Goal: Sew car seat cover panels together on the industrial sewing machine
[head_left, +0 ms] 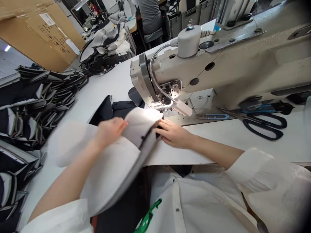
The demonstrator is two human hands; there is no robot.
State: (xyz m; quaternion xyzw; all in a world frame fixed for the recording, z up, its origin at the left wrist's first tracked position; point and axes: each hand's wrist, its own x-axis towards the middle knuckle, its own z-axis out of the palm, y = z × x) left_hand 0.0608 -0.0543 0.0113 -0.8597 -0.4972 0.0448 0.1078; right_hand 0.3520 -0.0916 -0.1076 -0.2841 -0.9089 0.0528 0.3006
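Note:
A large white padded fabric piece [114, 161] with a dark edge lies under the sewing machine [160, 74] head and hangs over the table's front edge. My left hand [109, 131], smeared by motion, is closed on the fabric's upper part, left of the needle area. Just right of the needle area, my right hand [173, 133] holds the fabric's dark edge with its fingers close together. The machine's small lamp [182, 107] lights the fabric near the presser foot.
Black scissors [264, 124] and blue snips [216, 116] lie at the right. Dark fabric pieces [104, 110] rest behind the white one. Stacked pieces [48, 97] fill the left side. A cardboard box [41, 35] and a seated person [150, 19] are farther back.

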